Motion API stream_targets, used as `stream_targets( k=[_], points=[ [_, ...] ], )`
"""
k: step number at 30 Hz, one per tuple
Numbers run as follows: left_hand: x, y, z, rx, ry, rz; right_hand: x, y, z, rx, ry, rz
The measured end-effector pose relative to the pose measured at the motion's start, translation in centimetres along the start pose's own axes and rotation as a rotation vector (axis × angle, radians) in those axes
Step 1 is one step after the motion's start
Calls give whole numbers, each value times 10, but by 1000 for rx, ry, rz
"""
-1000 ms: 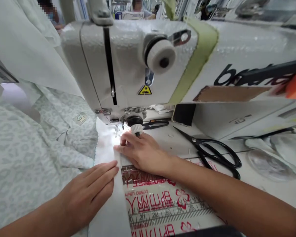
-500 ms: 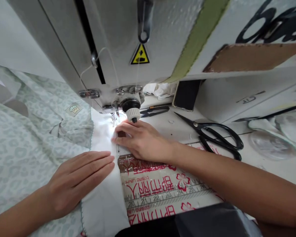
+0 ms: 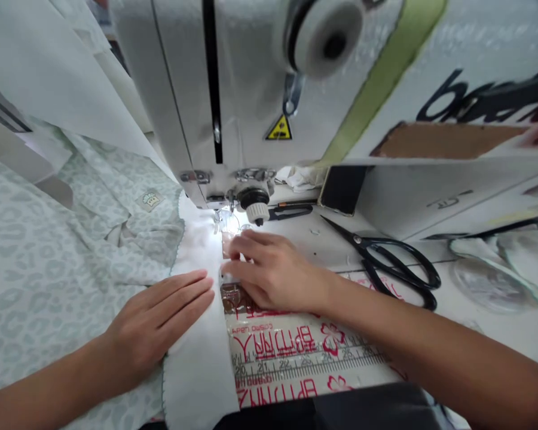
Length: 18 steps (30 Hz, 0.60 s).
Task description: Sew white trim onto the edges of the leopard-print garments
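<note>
Head view: white cloth (image 3: 197, 382) at the presser foot (image 3: 219, 220)

On my remote feed, the white cloth runs from 6 o'clock up to the foot, beneath the sewing machine (image 3: 233, 107) at 12 o'clock. The left hand (image 3: 156, 322) lies open and flat on the cloth at 7 o'clock, fingers straight, grasping nothing. The right hand (image 3: 273, 272) sits at 4 o'clock, lightly curled, its fingertips (image 3: 237, 243) at the cloth's edge beside the foot; I cannot tell whether they pinch or only press. For good work, I would keep both hands light, guiding the edge without dragging it, fingertips clear of the foot.

Count: 1 machine, 2 hands, 1 pair of large scissors (image 3: 385, 257) and 1 pair of small snips (image 3: 291, 210) toward 3 o'clock, 1 leopard-print cloth (image 3: 36, 286) at 9 o'clock, 1 printed ruler mat (image 3: 305, 358) at 5 o'clock.
</note>
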State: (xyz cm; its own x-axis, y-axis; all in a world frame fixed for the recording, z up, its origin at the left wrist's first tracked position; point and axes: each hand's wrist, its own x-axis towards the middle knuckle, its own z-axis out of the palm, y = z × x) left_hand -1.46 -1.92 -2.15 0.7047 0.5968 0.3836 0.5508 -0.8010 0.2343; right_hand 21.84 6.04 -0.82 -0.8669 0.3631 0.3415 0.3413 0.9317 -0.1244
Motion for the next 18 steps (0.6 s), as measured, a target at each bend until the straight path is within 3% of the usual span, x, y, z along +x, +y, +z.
stream_targets(
  k=[5, 11, 18],
  points=[
    [-3, -3, -1, -99, 112, -128, -2, -9, -4, 61, -154, -85],
    [6, -1, -3, 14, 68, 12, 0, -12, -4, 113, -243, -124],
    [12, 0, -3, 65, 51, 47, 0, -13, -6, 129, -239, -162]
  ],
)
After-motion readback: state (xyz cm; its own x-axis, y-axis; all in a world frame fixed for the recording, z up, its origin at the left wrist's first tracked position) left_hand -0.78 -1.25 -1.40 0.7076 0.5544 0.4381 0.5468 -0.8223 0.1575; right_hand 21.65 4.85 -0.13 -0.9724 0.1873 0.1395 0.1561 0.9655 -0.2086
